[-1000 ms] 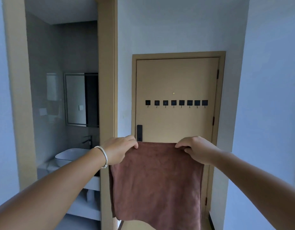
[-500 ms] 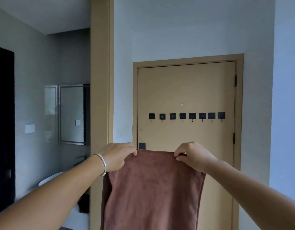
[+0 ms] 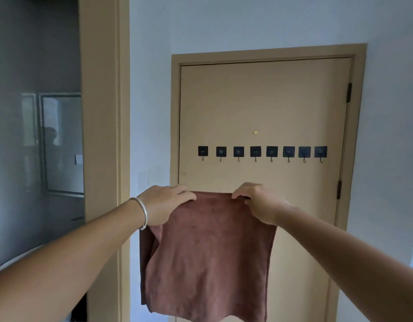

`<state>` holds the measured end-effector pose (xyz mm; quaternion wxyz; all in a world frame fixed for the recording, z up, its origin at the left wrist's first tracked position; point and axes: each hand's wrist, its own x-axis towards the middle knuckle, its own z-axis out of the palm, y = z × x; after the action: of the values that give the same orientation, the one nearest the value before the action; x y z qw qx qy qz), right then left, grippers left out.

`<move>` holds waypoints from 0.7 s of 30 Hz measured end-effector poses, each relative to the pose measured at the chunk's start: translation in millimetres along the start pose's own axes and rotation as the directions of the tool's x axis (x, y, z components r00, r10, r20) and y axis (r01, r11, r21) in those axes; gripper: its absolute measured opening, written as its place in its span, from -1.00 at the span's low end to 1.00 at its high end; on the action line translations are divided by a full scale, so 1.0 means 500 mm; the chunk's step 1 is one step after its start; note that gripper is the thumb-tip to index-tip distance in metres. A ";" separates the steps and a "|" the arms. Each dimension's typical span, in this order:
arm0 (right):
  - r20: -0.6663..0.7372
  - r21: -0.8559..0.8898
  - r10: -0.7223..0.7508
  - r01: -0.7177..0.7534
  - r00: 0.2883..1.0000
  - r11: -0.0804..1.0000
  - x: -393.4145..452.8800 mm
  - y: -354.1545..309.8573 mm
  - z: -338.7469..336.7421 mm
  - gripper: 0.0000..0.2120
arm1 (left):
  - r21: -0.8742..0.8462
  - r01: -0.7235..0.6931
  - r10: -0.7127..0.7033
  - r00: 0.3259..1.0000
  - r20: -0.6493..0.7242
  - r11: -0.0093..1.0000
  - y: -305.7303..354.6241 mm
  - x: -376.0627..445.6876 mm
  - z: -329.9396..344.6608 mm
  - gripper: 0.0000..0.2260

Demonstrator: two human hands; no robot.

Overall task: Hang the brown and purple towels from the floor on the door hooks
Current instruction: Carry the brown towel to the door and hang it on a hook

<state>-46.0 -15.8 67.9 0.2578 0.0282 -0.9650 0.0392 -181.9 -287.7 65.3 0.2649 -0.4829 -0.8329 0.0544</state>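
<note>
I hold the brown towel up in front of me by its top edge, my left hand pinching the left corner and my right hand pinching the right one, the fingers of each curled over the hem and clamped on the cloth. The towel hangs straight down between my hands, its long axis vertical, its top edge level and stretched flat.

What matters now is the row of black door hooks on the tan door. They sit above my hands and a little to the right, running level across the door. The towel's top edge lies below them and apart from the door, so the move ahead is up and forward. My right hand is nearer the middle hooks; my left sits under the door's left edge, near the leftmost hook. All the hooks look bare.

The purple towel is not in view, so I judge it is not yet hung.

Compared with half a second ago, the door looks closer and the hooks sit lower against my hands; the bathroom mirror has slid further left. My grip on the towel has not changed.
</note>
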 end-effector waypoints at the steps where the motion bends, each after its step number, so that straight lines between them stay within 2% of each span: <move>1: 0.001 -0.019 0.005 -0.005 1.000 1.000 0.027 0.014 0.016 -0.54 | -0.001 -0.007 0.007 1.000 -0.004 1.000 -0.019 0.029 0.022 -0.29; 5: -0.022 -0.101 0.012 -0.014 1.000 0.995 0.145 0.069 0.075 -0.55 | 0.014 -0.049 0.049 0.998 -0.032 0.999 -0.104 0.139 0.111 -0.30; 13: -0.101 -0.157 0.003 -0.019 0.995 0.987 0.405 0.157 0.193 -0.57 | 0.026 -0.073 0.074 0.996 -0.053 0.997 -0.303 0.331 0.258 -0.31; 21: -0.089 -0.197 -0.011 -0.006 0.996 0.980 0.615 0.252 0.316 -0.42 | 0.063 -0.018 0.021 0.999 -0.048 0.998 -0.440 0.490 0.383 -0.31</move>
<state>-399.9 84.9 77.3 0.3023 0.0020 -0.9516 -0.0556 -543.4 -168.1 73.4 0.2995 -0.4836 -0.8194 0.0713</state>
